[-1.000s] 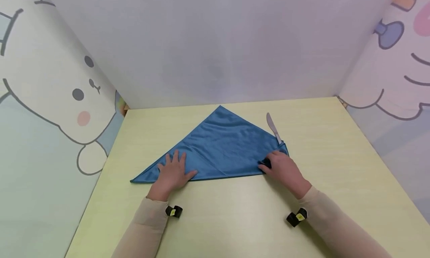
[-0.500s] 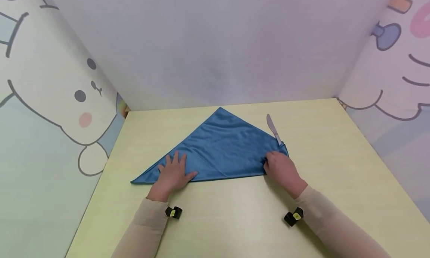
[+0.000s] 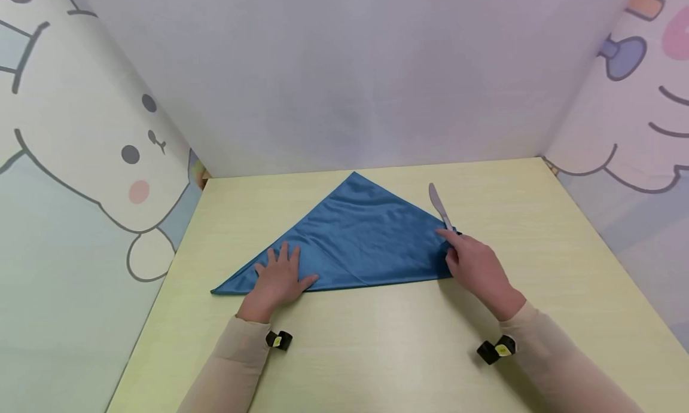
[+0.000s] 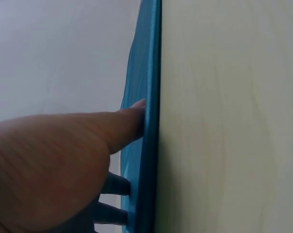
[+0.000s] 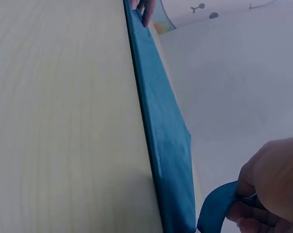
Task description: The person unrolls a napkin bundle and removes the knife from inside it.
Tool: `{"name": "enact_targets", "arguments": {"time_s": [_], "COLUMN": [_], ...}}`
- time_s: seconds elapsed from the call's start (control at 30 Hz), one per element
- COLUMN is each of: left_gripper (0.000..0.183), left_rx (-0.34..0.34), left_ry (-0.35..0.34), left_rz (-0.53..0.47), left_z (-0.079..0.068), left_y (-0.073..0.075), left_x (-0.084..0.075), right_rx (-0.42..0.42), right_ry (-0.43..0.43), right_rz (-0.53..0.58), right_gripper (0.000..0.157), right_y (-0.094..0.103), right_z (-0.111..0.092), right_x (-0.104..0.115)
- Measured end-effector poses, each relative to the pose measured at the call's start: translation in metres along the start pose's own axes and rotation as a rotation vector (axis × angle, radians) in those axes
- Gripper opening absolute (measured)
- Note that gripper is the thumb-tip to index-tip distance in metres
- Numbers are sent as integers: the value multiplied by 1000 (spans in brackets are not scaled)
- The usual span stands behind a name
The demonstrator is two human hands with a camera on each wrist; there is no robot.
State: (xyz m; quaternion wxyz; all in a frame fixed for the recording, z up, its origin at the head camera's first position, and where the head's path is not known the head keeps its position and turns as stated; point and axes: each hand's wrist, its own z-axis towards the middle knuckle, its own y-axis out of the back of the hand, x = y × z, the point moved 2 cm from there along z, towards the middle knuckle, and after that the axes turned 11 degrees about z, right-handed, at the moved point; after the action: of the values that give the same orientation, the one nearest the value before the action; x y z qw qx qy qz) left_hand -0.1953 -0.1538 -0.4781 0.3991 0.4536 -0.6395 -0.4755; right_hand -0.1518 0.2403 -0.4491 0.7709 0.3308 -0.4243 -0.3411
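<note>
A blue satin cloth [image 3: 366,233], folded into a broad triangle, lies on the table with its long edge toward me. My left hand [image 3: 280,281] rests flat on its left part, fingers spread; in the left wrist view the thumb [image 4: 122,127] reaches over the folded edge. At the right corner, my right hand [image 3: 479,269] has its index finger pointing left over the cloth. The right wrist view shows this hand [image 5: 277,179] pinching a curved flap of the cloth [image 5: 217,206]. A table knife [image 3: 438,204] sticks out past the cloth's upper right edge, its handle end hidden.
The pale wooden table [image 3: 366,353] meets a plain whitish wall [image 3: 344,78] at the back. Cartoon-printed panels [image 3: 97,162] stand along both sides. A small black device with a yellow mark [image 3: 496,349] sits at each wrist.
My right hand has moved right, from the cloth's lower right part to its right corner, and its index finger has straightened. The left hand and the knife stay in place.
</note>
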Motion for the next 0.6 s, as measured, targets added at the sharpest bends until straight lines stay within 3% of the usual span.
{"name": "enact_targets", "arguments": {"time_s": [0.4,0.6], "left_gripper": [89,89], "left_rx": [13,13], "left_ry": [8,10], "left_rz": [15,18], "left_z": [1,1], "left_y": [-1,-2], "left_x": [-1,0], "right_rx": [-20,-42], "right_ry": [-149,-207], "right_rz": [37,60], "right_gripper": [23,23], "right_y": [35,44], "right_z": [-2,-5], "right_x": [-12,-19]}}
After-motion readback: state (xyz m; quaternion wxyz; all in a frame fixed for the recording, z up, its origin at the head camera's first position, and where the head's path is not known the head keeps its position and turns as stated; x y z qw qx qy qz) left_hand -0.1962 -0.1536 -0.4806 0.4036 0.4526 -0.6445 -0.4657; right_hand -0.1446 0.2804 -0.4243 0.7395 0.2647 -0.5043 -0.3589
